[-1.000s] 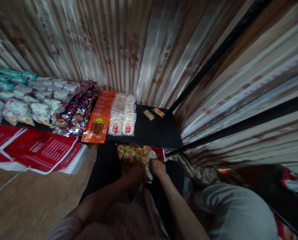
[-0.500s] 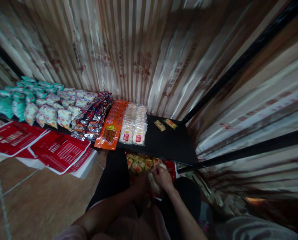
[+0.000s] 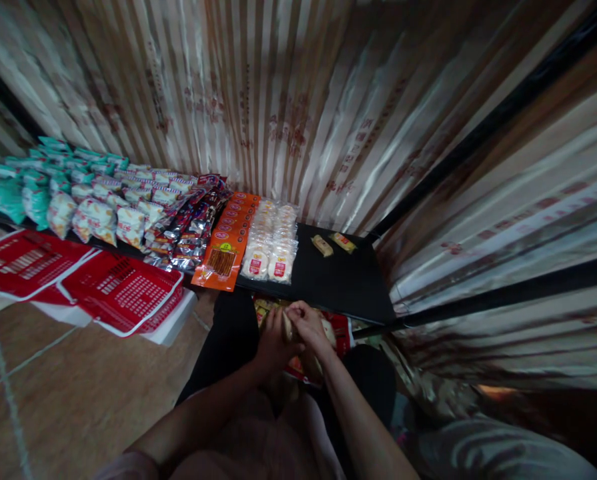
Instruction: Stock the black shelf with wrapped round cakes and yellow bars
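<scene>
Between my knees, just below the front edge of the black shelf, both my hands meet over a red bag of small yellow-wrapped snacks. My left hand is closed around a small pale wrapped snack. At the same packet, my right hand has its fingers pinched together on the upper end. A pale piece shows just right of my right hand, partly hidden by it. The two hands cover much of the bag's opening, and the dim light blurs details.
On the black shelf lie two small yellow packets, white rice-cracker packs, an orange snack bag, dark packets, white packets and green packets. Red printed bags hang at left. Black poles cross at right.
My hands have moved up and slightly closer to the shelf. The left has come forward from low over the lap to the right hand, and now grips a packet with it.
</scene>
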`<state>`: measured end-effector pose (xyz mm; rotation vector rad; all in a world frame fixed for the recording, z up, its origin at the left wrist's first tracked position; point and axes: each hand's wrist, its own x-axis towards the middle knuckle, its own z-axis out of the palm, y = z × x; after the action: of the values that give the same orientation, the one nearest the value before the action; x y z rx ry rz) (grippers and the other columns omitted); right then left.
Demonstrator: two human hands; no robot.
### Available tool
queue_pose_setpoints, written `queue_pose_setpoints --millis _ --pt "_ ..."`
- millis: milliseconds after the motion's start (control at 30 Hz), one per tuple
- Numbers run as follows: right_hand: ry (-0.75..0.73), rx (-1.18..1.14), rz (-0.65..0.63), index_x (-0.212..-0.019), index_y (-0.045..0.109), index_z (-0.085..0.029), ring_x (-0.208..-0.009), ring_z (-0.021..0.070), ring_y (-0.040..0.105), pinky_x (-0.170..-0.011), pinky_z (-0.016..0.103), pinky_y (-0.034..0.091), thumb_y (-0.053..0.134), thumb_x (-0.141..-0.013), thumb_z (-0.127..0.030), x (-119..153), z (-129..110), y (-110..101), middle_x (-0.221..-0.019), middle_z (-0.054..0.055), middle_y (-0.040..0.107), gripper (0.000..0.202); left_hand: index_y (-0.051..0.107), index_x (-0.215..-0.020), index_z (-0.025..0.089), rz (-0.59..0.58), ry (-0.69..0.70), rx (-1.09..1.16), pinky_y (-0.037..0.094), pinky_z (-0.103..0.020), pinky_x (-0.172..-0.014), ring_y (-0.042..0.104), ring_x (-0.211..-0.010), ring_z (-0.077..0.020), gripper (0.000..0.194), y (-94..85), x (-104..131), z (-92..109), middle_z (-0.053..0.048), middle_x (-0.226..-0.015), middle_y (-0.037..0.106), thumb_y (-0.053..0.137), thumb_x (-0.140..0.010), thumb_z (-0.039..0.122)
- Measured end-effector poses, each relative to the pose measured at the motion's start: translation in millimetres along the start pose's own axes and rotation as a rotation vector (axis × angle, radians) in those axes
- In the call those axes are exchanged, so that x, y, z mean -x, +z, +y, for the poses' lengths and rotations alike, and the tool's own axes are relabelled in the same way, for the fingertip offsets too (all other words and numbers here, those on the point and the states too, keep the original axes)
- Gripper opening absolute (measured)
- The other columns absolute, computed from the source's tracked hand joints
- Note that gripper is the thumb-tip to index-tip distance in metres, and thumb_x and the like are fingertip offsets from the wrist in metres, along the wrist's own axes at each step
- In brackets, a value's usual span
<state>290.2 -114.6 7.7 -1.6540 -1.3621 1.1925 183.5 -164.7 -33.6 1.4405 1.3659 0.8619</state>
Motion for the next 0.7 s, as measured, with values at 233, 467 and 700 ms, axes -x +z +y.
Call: queue_pose_setpoints --millis 233,467,700 --pt "0.103 -0.349 -0.016 -0.065 0.057 -0.02 -0.049 0.009 0.041 -0.049 0.022 0.031 0.069 -0.056 -0.043 3.8 -15.5 -6.9 -0.053 -0.007 0.05 0.027 0.027 -0.137 0.009 0.11 0.101 -0.001 0.021 -0.048 -0.111 0.017 -0.137 -0.0316 0.086 -8.0 2.6 5.1 -0.021 -0.147 0.02 0.065 -0.067 0.04" --pt "0.196 -0.568 -0.007 -0.067 0.057 -0.02 -0.052 0.0075 0.045 -0.049 0.019 0.035 0.077 -0.05 -0.046 4.8 -24.4 -8.8 -0.058 -0.007 0.051 0.036 0.042 -0.127 0.013 0.151 0.269 -0.074 0.03 -0.048 -0.106 0.035 -0.129 -0.0279 0.054 -19.4 -0.6 16.6 -0.017 -0.137 0.041 0.052 -0.076 0.03" --pt "0.029 -0.267 0.015 -0.087 0.062 -0.019 -0.069 0.0146 0.058 -0.061 0.025 0.047 0.065 -0.063 -0.054 1.0 -15.5 -13.1 -0.077 0.002 0.063 0.042 0.061 -0.098 0.014 0.125 0.003 0.212 0.048 -0.032 -0.077 0.06 -0.082 -0.0195 0.031 -39.3 -10.8 26.6 -0.007 -0.089 0.067 0.048 -0.079 0.034"
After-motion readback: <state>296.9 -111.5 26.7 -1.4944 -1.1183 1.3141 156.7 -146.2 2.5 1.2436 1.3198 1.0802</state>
